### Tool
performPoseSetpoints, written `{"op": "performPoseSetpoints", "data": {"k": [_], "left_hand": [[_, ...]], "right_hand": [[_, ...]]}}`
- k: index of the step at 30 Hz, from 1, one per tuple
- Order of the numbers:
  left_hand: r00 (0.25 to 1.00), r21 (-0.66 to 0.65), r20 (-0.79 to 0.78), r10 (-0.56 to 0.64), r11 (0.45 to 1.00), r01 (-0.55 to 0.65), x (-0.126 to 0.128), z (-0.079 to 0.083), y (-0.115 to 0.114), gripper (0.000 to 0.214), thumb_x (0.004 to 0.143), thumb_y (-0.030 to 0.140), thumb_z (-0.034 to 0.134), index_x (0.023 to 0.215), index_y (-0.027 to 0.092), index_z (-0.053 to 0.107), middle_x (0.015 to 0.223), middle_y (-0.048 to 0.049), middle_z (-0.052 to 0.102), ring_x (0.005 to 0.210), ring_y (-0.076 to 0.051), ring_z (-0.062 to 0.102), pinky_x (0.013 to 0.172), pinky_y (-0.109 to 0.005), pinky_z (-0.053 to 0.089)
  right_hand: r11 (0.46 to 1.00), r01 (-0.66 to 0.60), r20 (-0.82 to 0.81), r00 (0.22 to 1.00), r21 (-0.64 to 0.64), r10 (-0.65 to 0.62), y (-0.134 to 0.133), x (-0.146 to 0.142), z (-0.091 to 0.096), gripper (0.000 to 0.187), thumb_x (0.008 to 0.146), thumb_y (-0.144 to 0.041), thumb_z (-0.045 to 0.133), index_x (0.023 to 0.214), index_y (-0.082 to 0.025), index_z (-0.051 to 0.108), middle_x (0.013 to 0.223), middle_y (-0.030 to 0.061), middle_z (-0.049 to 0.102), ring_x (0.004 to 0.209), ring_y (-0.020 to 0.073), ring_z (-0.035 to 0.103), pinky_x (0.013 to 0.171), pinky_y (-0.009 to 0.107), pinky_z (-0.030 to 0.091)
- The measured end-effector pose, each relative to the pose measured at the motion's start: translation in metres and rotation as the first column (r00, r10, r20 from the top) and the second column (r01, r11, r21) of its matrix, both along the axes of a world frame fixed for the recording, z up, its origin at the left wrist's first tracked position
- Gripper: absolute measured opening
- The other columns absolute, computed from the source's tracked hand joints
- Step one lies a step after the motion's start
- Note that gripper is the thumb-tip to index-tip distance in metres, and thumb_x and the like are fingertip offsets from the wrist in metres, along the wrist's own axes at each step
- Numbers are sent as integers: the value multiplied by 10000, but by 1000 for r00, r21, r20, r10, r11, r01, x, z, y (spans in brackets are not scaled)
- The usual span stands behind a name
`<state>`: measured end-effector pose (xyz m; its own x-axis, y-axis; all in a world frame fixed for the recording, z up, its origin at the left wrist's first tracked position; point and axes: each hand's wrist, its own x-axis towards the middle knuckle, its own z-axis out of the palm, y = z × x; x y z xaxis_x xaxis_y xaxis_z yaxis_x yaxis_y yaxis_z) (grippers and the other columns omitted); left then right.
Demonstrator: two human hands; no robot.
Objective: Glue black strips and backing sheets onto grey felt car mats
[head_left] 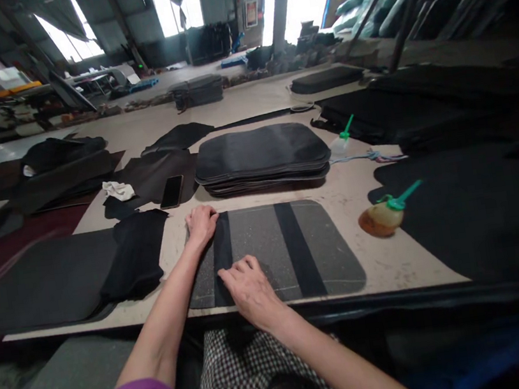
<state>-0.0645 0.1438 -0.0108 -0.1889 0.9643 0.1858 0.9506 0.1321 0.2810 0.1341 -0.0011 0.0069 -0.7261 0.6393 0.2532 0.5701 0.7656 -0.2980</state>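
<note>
1. Centrally, in the lower middle of the frame, a grey panel (261, 239) with rounded corners lay flat on the beige tabletop (346, 192), close to its near edge.
2. Two dark strips crossed this panel from its far edge to its near one: the left strip (222, 245) under the person's hands, the right strip (300, 250) untouched.
3. The left hand (202, 224) rested at the far end of the left strip, its fingers bent and close together; whether they pinched the strip could not be told.
4. The right hand (252, 291) was nearer the bottom of the frame, fingers curled and slightly apart, tips down at the same strip; a grip there could not be made out either.
5. Just beyond the panel, at mid-frame, sat a stack of black panels (263, 150); left of it lay a phone (172, 192) and a crumpled white cloth (118, 190).
6. On the right side of the frame stood a bottle with a green spout (381, 219), holding brownish liquid, and farther back a smaller bottle (340, 144).
7. At the left, a black cloth (136, 257) overlapped dark sheets (49, 279).
</note>
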Motion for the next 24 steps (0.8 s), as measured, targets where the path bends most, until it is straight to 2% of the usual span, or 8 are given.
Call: {"op": "performPoseSetpoints", "data": {"k": [5, 8, 10, 13, 15, 17, 21, 24], "left_hand": [[999, 14, -28, 26, 1000, -26, 4, -1, -2, 143, 944, 286, 584, 1002, 241, 707, 1107, -91, 676, 1120, -282, 556, 976, -448, 377], [998, 56, -59, 23, 998, -20, 8, 1, -4, 216, 935, 275, 585, 1127, 231, 675, 1208, -127, 646, 1165, -306, 526, 976, -466, 369], [994, 77, -100, -35, 996, 43, 12, 4, -7, 237, 935, 244, 561, 1147, 226, 667, 1232, -138, 642, 1193, -318, 500, 1014, -488, 332], [967, 64, -170, -189, 977, 203, 14, 6, -11, 259, 914, 138, 494, 1054, 221, 696, 1133, -131, 686, 1177, -322, 503, 1065, -520, 262], [927, 46, -258, -273, 955, 294, 12, 6, -15, 335, 863, 84, 483, 1097, 206, 689, 1127, -142, 693, 1176, -334, 504, 1065, -536, 250], [886, 27, -348, -307, 941, 337, 9, 2, -19, 406, 836, 73, 472, 1165, 201, 672, 1159, -149, 692, 1185, -342, 506, 1058, -543, 253], [878, -3, -369, -306, 945, 328, -1, -7, -26, 481, 875, 105, 415, 1305, 189, 613, 1231, -158, 684, 1226, -336, 516, 1065, -541, 251], [930, -15, -265, -254, 966, 259, -9, -13, -25, 417, 975, 270, 380, 1309, 213, 622, 1258, -147, 683, 1242, -327, 536, 1054, -532, 272]], "right_hand": [[1000, -11, -12, 1000, 4, 11, 0, 1, -4, 237, 952, -59, 487, 1125, -167, 608, 957, 67, 691, 962, 239, 528, 957, 420, 306], [1000, -18, -4, 1000, 15, 18, 0, 2, -3, 178, 969, -83, 486, 1055, -174, 613, 966, 68, 695, 962, 239, 526, 952, 425, 312], [999, -34, 8, 999, 35, 34, 0, 3, -2, 146, 983, -107, 484, 1008, -178, 609, 968, 67, 697, 958, 241, 525, 947, 430, 316], [996, -44, 13, 999, 80, 43, -1, 6, -1, 125, 1001, -138, 481, 994, -177, 599, 966, 61, 701, 954, 238, 527, 948, 433, 324], [993, -44, 16, 999, 113, 43, -1, 6, -2, 100, 1000, -159, 496, 1001, -176, 595, 965, 58, 706, 947, 237, 532, 949, 438, 329], [990, -43, 24, 999, 138, 40, -2, 7, -4, 70, 988, -181, 525, 1005, -173, 593, 959, 57, 711, 940, 238, 538, 946, 442, 335], [985, -37, 37, 999, 169, 31, 1, 7, -7, 82, 989, -207, 530, 1020, -159, 589, 944, 64, 725, 921, 240, 553, 915, 449, 349], [984, -54, 41, 998, 169, 48, 10, 7, -10, 73, 964, -184, 564, 1027, -175, 599, 912, 40, 732, 941, 235, 564, 927, 442, 343]]}}
